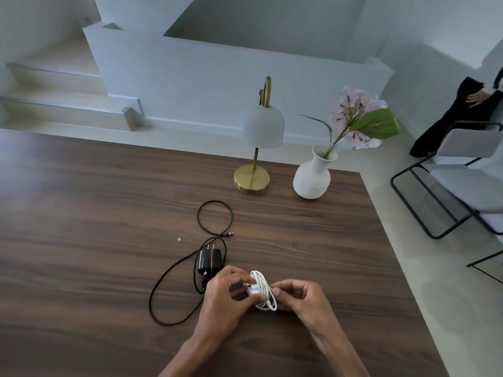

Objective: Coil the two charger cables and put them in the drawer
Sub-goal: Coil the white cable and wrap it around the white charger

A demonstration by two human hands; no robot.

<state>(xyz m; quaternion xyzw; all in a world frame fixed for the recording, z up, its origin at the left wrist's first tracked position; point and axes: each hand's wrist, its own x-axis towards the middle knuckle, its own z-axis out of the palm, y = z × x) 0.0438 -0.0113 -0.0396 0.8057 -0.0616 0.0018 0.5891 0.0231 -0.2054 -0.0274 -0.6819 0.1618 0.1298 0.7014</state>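
Both your forearms come in from the bottom edge and meet over the dark walnut-grain wooden table (pixel 109 213). Your left hand (pixel 226 297) and your right hand (pixel 302 297) are close together, both pinched on the same thing — the white charger cable wound into a small tight coil (pixel 263 293). Left thumb and fingers grip the coil's left side where a small white plug end shows, while the right fingertips hold its right edge. The coil looks lifted a little off the wood, though it's hard to be sure.

Just left of your left hand sits the black charger cable (pixel 174 270), not coiled at all — it sprawls in one loose loop toward you and a smaller round loop farther back, ending in a red-tipped connector (pixel 230 234). Its black wall-plug brick with two prongs (pixel 208 259) lies flat inside that sprawl, prongs pointing away from you.

Farther back on the table stand a brass desk lamp with a frosted white dome shade (pixel 262 126) and, beside it on the right, a white ceramic vase holding a pink hydrangea stem (pixel 313 178). Off the table's right edge is a grey-cushioned chair with a black metal frame (pixel 462 183).
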